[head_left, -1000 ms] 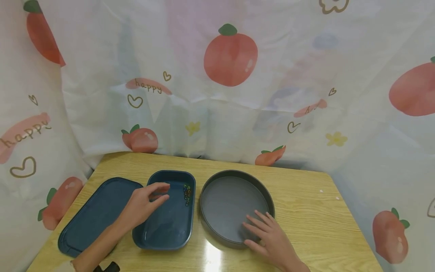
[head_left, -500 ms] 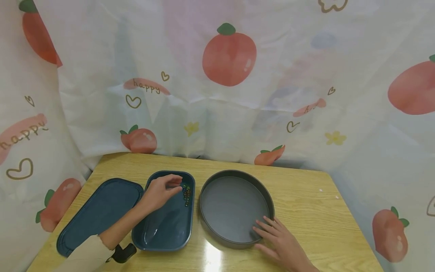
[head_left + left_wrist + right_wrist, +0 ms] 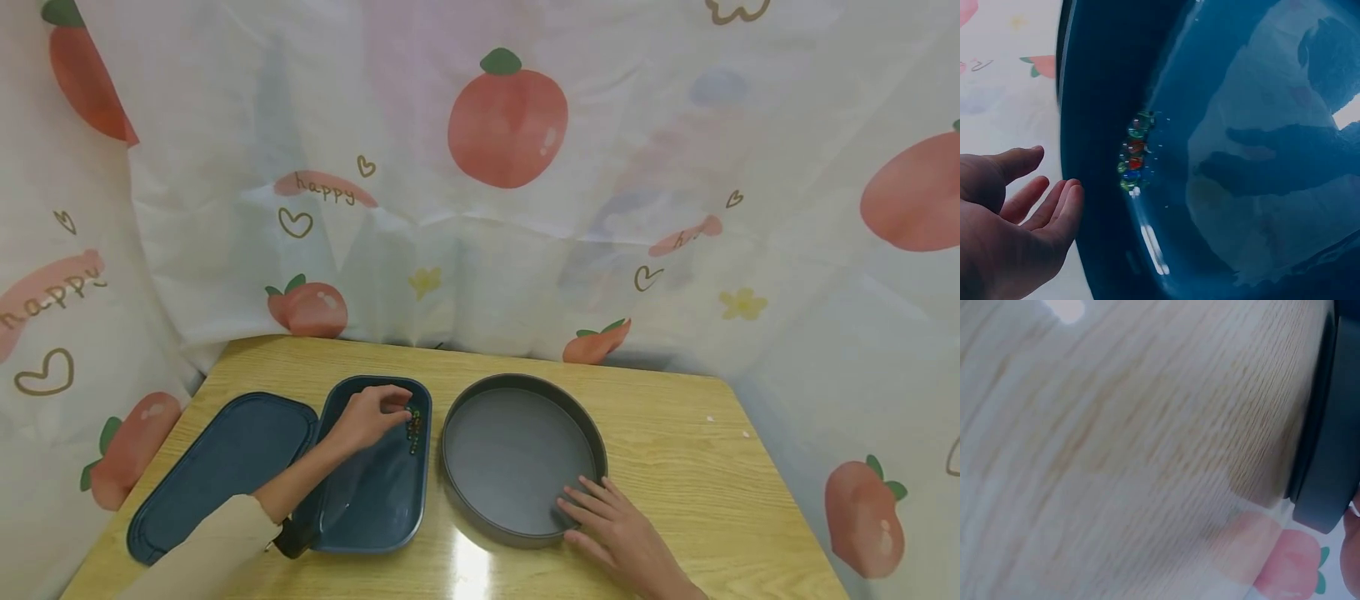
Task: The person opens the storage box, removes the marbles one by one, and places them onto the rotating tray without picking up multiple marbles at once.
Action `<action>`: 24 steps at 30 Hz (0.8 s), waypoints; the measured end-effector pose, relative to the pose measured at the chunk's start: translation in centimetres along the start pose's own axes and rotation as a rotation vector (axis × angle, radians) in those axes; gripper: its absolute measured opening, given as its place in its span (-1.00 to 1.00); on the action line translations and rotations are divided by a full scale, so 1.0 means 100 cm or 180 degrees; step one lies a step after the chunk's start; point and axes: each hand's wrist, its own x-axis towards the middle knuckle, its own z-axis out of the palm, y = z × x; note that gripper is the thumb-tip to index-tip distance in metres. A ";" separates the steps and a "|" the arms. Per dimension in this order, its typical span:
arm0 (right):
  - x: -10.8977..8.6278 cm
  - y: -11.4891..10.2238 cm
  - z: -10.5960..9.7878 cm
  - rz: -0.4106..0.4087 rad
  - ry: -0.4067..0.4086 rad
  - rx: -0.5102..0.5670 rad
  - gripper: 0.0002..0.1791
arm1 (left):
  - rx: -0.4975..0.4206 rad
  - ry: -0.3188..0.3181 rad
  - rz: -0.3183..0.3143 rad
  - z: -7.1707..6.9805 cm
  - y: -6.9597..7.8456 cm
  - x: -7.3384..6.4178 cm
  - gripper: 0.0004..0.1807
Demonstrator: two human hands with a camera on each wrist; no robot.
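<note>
Small coloured glass marbles [image 3: 414,429] lie in a line along the right side of the deep blue rectangular tray [image 3: 367,508]. In the left wrist view, the marbles [image 3: 1135,159] look green, red and blue. My left hand [image 3: 371,419] hovers over the tray beside them, thumb and fingers apart and holding nothing. Its fingers are loosely bent in the left wrist view. My right hand [image 3: 618,533] lies at the near right rim of the round grey pan [image 3: 517,458], fingers spread over the edge. Only a bit of that hand shows in the right wrist view, beside the pan [image 3: 1329,444].
A flat blue lid [image 3: 225,475] lies left of the tray, close against it. All stand on a wooden table [image 3: 675,450]. A fruit-printed curtain [image 3: 510,250] hangs behind. Two small white bits lie on the table's right side.
My left hand has moved right and slightly away from me, over the tray toward the marbles. My right hand has shifted a little to the right along the pan's rim.
</note>
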 end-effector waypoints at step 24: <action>-0.002 0.001 0.001 -0.0012 0.0090 0.0061 -0.53 | 0.0206 0.0242 -0.0386 0.018 -0.020 0.019 -0.75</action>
